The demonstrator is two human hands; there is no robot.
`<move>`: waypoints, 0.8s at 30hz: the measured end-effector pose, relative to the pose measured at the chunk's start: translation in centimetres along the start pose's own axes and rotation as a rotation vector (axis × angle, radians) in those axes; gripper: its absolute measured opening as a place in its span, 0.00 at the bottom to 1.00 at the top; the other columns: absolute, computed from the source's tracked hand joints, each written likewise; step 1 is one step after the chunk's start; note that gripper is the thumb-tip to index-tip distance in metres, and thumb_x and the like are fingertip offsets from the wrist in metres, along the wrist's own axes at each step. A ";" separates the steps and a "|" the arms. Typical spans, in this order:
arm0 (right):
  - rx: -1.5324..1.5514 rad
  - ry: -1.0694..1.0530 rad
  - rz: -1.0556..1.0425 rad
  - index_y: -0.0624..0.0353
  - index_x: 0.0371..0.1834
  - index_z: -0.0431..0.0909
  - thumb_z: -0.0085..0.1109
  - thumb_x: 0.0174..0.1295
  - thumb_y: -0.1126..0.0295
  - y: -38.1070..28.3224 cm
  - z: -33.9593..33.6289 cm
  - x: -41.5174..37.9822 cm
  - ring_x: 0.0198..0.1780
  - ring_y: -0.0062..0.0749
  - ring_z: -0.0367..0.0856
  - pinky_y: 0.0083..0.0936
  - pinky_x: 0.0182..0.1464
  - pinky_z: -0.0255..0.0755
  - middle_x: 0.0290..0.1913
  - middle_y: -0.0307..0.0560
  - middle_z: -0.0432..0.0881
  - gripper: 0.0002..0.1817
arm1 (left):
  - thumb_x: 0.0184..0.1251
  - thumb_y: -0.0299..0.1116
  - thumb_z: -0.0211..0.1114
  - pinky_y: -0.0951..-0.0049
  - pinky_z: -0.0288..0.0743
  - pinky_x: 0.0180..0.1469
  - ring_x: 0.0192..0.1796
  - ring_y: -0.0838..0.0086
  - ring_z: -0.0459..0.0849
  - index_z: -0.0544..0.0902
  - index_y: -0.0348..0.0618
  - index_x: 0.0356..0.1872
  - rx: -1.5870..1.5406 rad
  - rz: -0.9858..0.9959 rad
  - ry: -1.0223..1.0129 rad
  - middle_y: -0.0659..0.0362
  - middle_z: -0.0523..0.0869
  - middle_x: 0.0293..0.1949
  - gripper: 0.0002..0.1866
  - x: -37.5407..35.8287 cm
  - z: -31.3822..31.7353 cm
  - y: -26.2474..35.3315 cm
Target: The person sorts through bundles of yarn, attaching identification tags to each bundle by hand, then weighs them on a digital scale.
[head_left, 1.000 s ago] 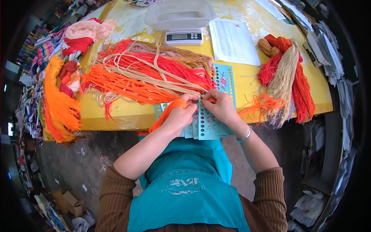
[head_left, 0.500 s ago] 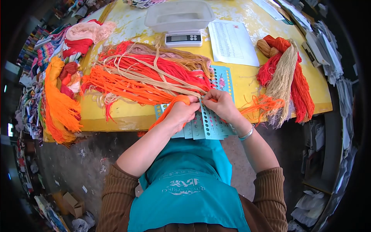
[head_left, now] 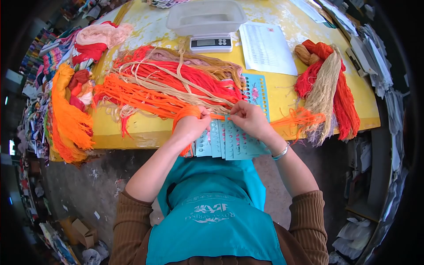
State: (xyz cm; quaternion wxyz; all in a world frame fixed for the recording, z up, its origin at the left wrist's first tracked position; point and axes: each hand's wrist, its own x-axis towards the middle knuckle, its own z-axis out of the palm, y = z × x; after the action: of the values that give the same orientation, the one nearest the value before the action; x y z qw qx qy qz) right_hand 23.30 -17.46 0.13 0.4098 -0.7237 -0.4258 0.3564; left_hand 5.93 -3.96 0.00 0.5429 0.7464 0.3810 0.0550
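Note:
My left hand is closed on orange thread, which loops over its back and hangs below the wrist. A short orange strand runs across to my right hand, whose thumb and fingers are pinched on it over the blue punched cards. These cards overlap at the table's front edge, with round holes along their sides. Beyond my hands lies a wide heap of red thread, crossed by beige strands. Orange thread spreads along the heap's near left side.
A digital scale bearing a clear plastic tub stands at the back of the yellow table. Beside it lies a printed sheet. Thread bundles lie at the right and left. A cardboard box is on the floor.
My left hand has moved left, away from my right hand, and an orange strand now stretches between them. The orange loop now covers more of my left hand's back.

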 end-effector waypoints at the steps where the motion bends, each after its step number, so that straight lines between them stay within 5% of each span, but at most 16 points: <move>1: -0.024 0.010 0.004 0.63 0.38 0.78 0.64 0.58 0.74 -0.1 0.1 0.0 0.25 0.14 0.73 0.19 0.29 0.69 0.22 0.35 0.78 0.07 | 0.67 0.31 0.60 0.73 0.72 0.28 0.25 0.79 0.79 0.81 0.40 0.33 -0.072 0.039 -0.017 0.60 0.84 0.24 0.06 0.1 0.1 -0.2; 2: -0.024 0.007 0.002 0.63 0.38 0.78 0.64 0.58 0.74 -0.3 0.1 0.1 0.25 0.14 0.73 0.19 0.29 0.69 0.22 0.35 0.78 0.07 | 0.69 0.32 0.60 0.73 0.71 0.27 0.25 0.80 0.78 0.81 0.40 0.34 -0.144 0.079 -0.036 0.61 0.84 0.25 0.07 0.2 0.1 -0.4; 4: -0.076 0.015 0.034 0.60 0.38 0.80 0.66 0.55 0.67 -0.5 0.0 -0.1 0.27 0.30 0.81 0.28 0.32 0.74 0.25 0.44 0.83 0.11 | 0.69 0.33 0.60 0.75 0.69 0.26 0.24 0.81 0.76 0.82 0.41 0.35 -0.215 0.038 -0.034 0.62 0.84 0.26 0.07 -0.1 0.5 0.0; 7: -0.118 0.065 -0.048 0.61 0.38 0.79 0.67 0.57 0.68 -0.3 0.4 -0.3 0.26 0.21 0.78 0.24 0.29 0.71 0.22 0.39 0.79 0.11 | 0.69 0.34 0.61 0.78 0.66 0.25 0.23 0.83 0.73 0.82 0.42 0.36 -0.328 -0.054 -0.082 0.63 0.84 0.26 0.07 -0.4 0.5 1.1; 11: -0.281 0.113 -0.106 0.60 0.39 0.79 0.69 0.57 0.64 -0.6 0.8 -0.6 0.26 0.27 0.79 0.27 0.29 0.71 0.22 0.42 0.79 0.14 | 0.69 0.36 0.62 0.82 0.60 0.23 0.21 0.86 0.67 0.83 0.43 0.37 -0.340 -0.056 -0.202 0.64 0.82 0.25 0.08 -1.8 1.2 3.1; 13: -0.337 0.145 -0.101 0.56 0.40 0.80 0.68 0.56 0.55 -0.2 1.3 -0.5 0.31 0.45 0.84 0.35 0.34 0.75 0.27 0.50 0.83 0.18 | 0.70 0.39 0.60 0.82 0.59 0.22 0.20 0.86 0.66 0.83 0.43 0.37 -0.354 -0.064 -0.236 0.64 0.82 0.25 0.10 -2.5 1.3 4.1; 15: -0.235 0.157 -0.056 0.57 0.41 0.79 0.67 0.58 0.54 0.3 1.5 -0.2 0.30 0.42 0.84 0.34 0.33 0.75 0.27 0.50 0.83 0.18 | 0.71 0.40 0.58 0.82 0.58 0.22 0.20 0.86 0.66 0.82 0.43 0.36 -0.568 -0.080 -0.371 0.63 0.82 0.23 0.12 -2.4 1.1 4.2; 18: -0.076 0.119 0.019 0.60 0.42 0.78 0.65 0.61 0.52 0.0 0.7 0.3 0.28 0.36 0.82 0.32 0.31 0.73 0.25 0.48 0.82 0.21 | 0.74 0.39 0.54 0.83 0.52 0.19 0.17 0.87 0.61 0.81 0.41 0.39 -0.417 -0.121 -0.248 0.62 0.82 0.22 0.13 -1.3 1.5 4.3; 24: 0.049 -0.017 0.008 0.64 0.43 0.76 0.63 0.63 0.48 0.5 -0.2 0.4 0.24 0.27 0.77 0.28 0.27 0.68 0.22 0.43 0.79 0.26 | 0.67 0.31 0.57 0.76 0.69 0.33 0.29 0.81 0.78 0.81 0.44 0.38 0.026 0.054 -0.329 0.63 0.83 0.24 0.06 0.2 2.2 4.3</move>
State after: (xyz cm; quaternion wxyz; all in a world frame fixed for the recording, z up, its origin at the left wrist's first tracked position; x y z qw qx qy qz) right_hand 23.75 -17.26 -0.29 0.4225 -0.7119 -0.4176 0.3744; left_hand 9.35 -5.99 2.72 0.5867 0.7622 0.2673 -0.0584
